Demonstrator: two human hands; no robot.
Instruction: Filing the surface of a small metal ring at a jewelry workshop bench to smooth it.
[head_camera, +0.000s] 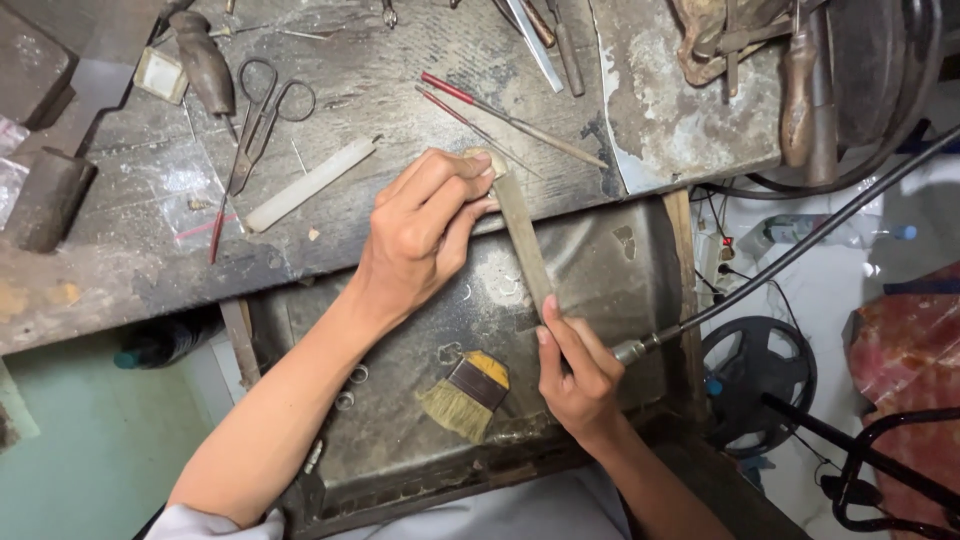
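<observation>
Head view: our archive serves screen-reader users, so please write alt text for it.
A person's left hand pinches something small against the top of a flat stick that the right hand holds, above a metal tray with a brush. Scissors lie on the worn bench.

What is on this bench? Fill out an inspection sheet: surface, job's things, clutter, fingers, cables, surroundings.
Surface: worn, scratched workbench above a metal catch tray.
Job's things: flat sanding stick, upper end resting on the bench edge.
Clutter: scissors, white bar, red-handled needle files, brush.
Fingers: left hand pinches something small against the stick's top; right hand grips its lower end.
Cables: black flexible shaft; wires by power strip.
Surroundings: black pedal on white floor.
</observation>
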